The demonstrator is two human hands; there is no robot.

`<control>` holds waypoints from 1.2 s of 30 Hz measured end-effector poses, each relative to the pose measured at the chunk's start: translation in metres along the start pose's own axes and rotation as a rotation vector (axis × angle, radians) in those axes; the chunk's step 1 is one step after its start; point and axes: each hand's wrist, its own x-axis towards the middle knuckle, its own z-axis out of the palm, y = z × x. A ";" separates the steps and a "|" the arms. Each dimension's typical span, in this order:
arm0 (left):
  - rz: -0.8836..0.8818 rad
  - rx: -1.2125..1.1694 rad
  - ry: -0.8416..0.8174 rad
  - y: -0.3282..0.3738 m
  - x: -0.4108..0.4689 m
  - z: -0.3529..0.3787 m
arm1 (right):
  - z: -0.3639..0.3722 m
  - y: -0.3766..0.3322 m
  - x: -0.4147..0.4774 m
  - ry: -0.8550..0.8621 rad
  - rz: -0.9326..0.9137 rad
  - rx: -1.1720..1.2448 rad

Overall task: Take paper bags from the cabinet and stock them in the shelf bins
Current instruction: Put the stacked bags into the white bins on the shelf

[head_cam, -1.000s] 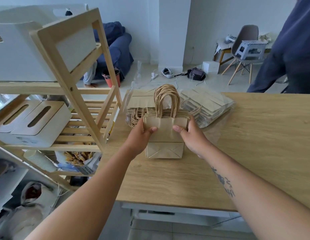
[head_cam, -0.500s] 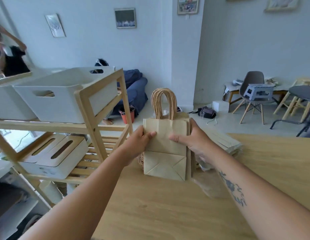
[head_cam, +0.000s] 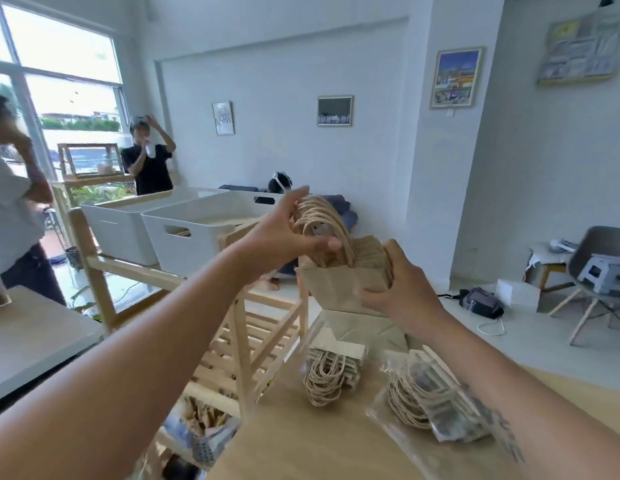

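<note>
No readable text, label or number: the framed pictures (head_cam: 455, 77) on the wall (head_cam: 284, 64), the pinned sheets (head_cam: 578, 50) and the forearm tattoo (head_cam: 499, 427) are too blurred to make out.

Open-topped bin (head_cam: 204, 245) behind shelf post (head_cam: 240, 336).

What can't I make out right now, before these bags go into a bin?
- Inside of the near bin: head view, its front wall hides it; only a brown bit shows through the handle slot.
- Count of the held bags: head view, the right hand and left hand cover the stack, and its edges blur.
- Bottom-shelf items: head view, too blurred to identify.
</note>
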 end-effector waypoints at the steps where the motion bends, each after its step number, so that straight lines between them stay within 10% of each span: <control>1: 0.027 0.099 -0.005 0.010 0.003 -0.010 | 0.000 -0.003 0.005 0.000 -0.023 -0.051; 7: 0.220 0.735 -0.010 0.035 0.016 -0.071 | 0.016 -0.027 0.053 0.076 -0.202 -0.278; 18: 0.503 0.973 0.254 -0.006 0.077 -0.196 | 0.115 -0.084 0.227 0.264 -0.314 -0.279; 29: 0.309 1.044 0.146 -0.138 0.139 -0.281 | 0.260 -0.057 0.342 -0.185 -0.043 -0.276; 36: -0.185 1.055 -0.182 -0.165 0.143 -0.286 | 0.274 -0.053 0.353 -0.557 0.079 -0.509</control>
